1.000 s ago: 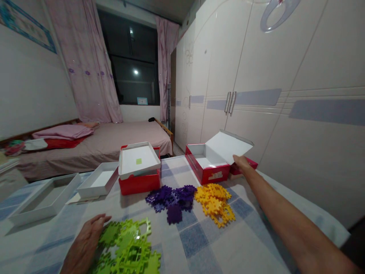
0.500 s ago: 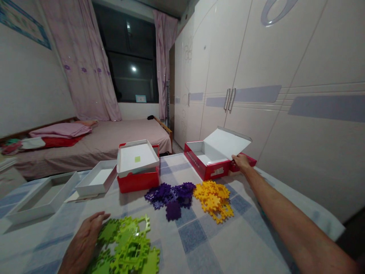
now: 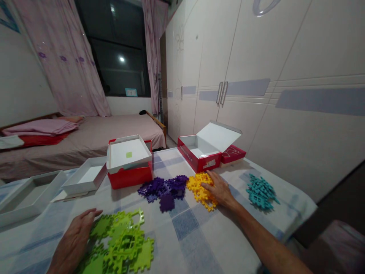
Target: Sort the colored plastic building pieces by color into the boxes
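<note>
My right hand rests at the right side of a heap of yellow interlocking plastic pieces, its fingers apart over the edge. My left hand lies with fingers stretched out along the left side of a green heap of toothed pieces. Between the two is a heap of purple pieces, touching or nearly touching the yellow one. Teal pieces lie in a pile to the right of my right forearm. Behind the yellow heap stands a red box with its white-lined lid raised.
A second red box carries a white tray tilted on top. Two shallow white box parts sit at the left on the checked tablecloth. Beyond the table are a bed and a tall white wardrobe.
My right hand has come away from the red box's lid and down to the yellow heap. The lid stays raised. The view has turned right, showing the teal pile. My left hand stays by the green pieces.
</note>
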The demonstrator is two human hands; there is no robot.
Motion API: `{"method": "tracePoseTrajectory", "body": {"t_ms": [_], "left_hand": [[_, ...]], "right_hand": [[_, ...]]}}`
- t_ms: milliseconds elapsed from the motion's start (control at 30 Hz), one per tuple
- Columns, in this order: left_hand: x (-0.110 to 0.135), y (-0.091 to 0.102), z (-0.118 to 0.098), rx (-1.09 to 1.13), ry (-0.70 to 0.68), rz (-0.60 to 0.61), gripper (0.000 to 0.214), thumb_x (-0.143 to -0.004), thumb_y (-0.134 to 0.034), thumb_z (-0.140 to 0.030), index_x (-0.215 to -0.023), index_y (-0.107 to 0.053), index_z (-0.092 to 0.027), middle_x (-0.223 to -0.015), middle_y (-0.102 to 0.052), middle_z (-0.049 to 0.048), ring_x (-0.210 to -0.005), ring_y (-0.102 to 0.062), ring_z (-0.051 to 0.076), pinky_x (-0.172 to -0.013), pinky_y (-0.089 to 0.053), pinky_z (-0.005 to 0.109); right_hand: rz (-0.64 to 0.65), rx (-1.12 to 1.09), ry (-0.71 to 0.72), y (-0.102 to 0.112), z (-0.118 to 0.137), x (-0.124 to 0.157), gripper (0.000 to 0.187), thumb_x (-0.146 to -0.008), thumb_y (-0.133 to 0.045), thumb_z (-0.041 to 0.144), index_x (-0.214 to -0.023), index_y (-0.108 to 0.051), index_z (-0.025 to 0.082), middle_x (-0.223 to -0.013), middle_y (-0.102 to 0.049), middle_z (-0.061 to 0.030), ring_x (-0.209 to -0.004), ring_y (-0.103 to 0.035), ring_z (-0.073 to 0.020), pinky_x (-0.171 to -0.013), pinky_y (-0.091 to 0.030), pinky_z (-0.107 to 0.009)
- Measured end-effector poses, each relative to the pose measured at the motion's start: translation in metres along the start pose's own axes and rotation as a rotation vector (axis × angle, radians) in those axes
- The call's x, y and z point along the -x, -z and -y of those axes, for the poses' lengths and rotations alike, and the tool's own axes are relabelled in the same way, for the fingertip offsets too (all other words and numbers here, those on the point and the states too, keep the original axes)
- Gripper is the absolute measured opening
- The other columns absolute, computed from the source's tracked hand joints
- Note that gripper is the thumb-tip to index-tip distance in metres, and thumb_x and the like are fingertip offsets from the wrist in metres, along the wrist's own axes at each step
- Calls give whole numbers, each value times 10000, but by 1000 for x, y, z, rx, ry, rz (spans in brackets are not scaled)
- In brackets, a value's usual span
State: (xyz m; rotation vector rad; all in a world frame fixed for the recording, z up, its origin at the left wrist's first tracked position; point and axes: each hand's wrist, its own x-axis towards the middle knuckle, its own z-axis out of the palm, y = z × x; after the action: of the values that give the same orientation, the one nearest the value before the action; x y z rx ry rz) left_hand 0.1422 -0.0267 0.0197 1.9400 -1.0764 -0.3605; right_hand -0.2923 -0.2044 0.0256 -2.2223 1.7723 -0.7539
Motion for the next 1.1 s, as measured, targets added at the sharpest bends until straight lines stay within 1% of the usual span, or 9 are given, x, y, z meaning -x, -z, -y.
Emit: {"method": "tracePoseTrajectory", "body": {"t_ms": [67, 167, 333, 467, 667, 800, 900, 1000, 1100], "left_hand": [[-1, -1, 2, -2, -14, -15, 564, -774, -326, -625, -924, -662, -198, -1184, -596, 116, -1178, -524, 292, -1103, -317, 484], [0, -3, 1, -2, 6, -17, 562, -775, -322, -611, -930, -658, -188, -1197, -585, 122, -1177, -523, 290, -1098, -325, 476], [1, -4, -3, -1, 26, -8, 573, -801, -302, -591, -981, -647, -171, -1239, -556, 125, -1207, -499, 276, -1106, -315, 447], [2, -4, -3, -5, 22, -4, 568, -824, -292, -578, -992, -650, -169, -1256, -545, 123, -1201, -508, 273, -1093, -334, 441], [2, -4, -3, -14, -23, -11, 582, -820, -289, -578, -975, -664, -160, -1237, -554, 136, -1190, -512, 278, -1083, -344, 447], [2, -4, -4, -23, -16, -12, 569, -823, -282, -573, -960, -663, -174, -1218, -567, 126, -1178, -522, 273, -1073, -358, 446], [2, -5, -4, -7, -6, -9, 555, -818, -298, -570, -972, -656, -175, -1216, -571, 122, -1162, -535, 269, -1048, -391, 437], [2, -6, -2, 12, -26, -20, 545, -811, -317, -574, -978, -654, -180, -1202, -580, 115, -1147, -547, 261, -1044, -397, 426], [2, -6, -2, 14, -24, -35, 526, -806, -324, -572, -952, -662, -197, -1184, -592, 99, -1139, -555, 249, -1047, -397, 410]], "right_hand": [[30, 49, 69, 2, 6, 2, 685, -805, -538, 538, -1381, -433, 183, -1392, -472, -110, -1276, -417, -280, -1057, -289, -445], [45, 80, 129, 7, 15, 4, 591, -797, -560, 477, -1318, -492, 207, -1300, -542, -95, -1190, -484, -267, -1005, -337, -437], [-26, 15, 124, 7, 19, 6, 388, -809, -474, 258, -1172, -578, 169, -1158, -566, -95, -1050, -552, -209, -948, -402, -344], [-78, -59, 101, 3, 12, 5, 351, -784, -469, 245, -1104, -596, 180, -1100, -541, -81, -1008, -557, -203, -919, -428, -327], [-138, -250, 70, 5, 11, 6, 312, -602, -472, 141, -870, -612, 220, -1010, -543, -49, -968, -562, -206, -872, -456, -324], [-225, -509, -19, 10, 15, 5, 227, -510, -494, 174, -695, -615, 228, -884, -579, -33, -909, -564, -227, -836, -464, -343], [-281, -661, -140, 15, 14, 3, 185, -497, -519, 242, -660, -601, 212, -774, -593, -32, -747, -569, -209, -668, -476, -321], [-294, -735, -204, 25, 11, -4, 248, -531, -539, 366, -699, -585, 189, -602, -535, -1, -512, -484, -145, -479, -391, -269], [-305, -795, -209, 42, 17, -28, 379, -546, -557, 490, -760, -573, 177, -530, -477, 32, -441, -415, -113, -428, -325, -246]]}}
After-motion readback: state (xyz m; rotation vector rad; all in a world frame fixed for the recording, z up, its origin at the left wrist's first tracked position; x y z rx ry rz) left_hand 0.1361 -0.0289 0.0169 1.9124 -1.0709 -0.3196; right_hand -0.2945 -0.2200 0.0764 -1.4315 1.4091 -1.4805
